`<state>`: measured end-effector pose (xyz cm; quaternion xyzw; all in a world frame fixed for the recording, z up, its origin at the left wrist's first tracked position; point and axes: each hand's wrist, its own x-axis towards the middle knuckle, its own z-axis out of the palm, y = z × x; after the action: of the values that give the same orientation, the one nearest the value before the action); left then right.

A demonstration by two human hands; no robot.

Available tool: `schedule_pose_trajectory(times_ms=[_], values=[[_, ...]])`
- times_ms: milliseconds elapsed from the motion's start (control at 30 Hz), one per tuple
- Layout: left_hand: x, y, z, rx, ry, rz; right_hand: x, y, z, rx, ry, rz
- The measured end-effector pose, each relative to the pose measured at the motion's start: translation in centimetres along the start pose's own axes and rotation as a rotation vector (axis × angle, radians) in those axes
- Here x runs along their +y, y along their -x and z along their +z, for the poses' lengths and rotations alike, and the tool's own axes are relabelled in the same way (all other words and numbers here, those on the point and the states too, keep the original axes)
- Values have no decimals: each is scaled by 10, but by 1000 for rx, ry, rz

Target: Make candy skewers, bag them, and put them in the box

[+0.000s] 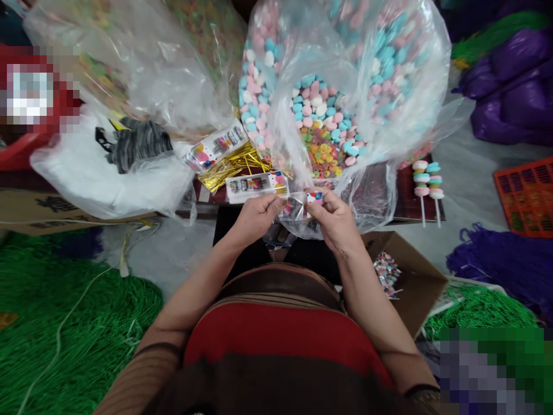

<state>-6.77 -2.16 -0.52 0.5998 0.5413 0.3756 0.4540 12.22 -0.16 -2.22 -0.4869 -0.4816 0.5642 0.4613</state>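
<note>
Between my two hands a small clear printed plastic bag [296, 206] is stretched above the table's front edge. My left hand [258, 218] is closed, pinching its left side between thumb and fingers. My right hand [334, 218] is closed too, gripping the right side by a colourful printed part. Just beyond my left hand lies a stack of printed bags [254, 185], with gold twist ties [235, 167] and another printed bag stack [222, 144] behind. Gummy rings [324, 153] and pink, blue and white marshmallows [317, 104] fill the open plastic bag ahead.
Two marshmallow skewers [427, 180] lie at the table's right edge. Below them stands an open cardboard box [415, 282] holding wrapped candy sticks [387, 274]. At left are a white plastic bag [129, 196] and green strands [82, 323]; an orange crate [527, 196] sits right.
</note>
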Motion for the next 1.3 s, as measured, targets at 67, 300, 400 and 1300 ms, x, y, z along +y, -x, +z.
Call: schedule_pose_trajectory(times_ms=[67, 300, 400, 1300], values=[[-2, -1, 2, -1, 17, -1, 0, 1, -2, 5, -32, 7], [-15, 1, 22, -39, 362, -125, 17, 10, -6, 147, 29, -19], [-18, 4, 28, -29, 420, -143, 21, 11, -8, 133, 17, 12], [-9, -3, 43, 80, 558, -269, -4, 13, -32, 209, 269, -178]])
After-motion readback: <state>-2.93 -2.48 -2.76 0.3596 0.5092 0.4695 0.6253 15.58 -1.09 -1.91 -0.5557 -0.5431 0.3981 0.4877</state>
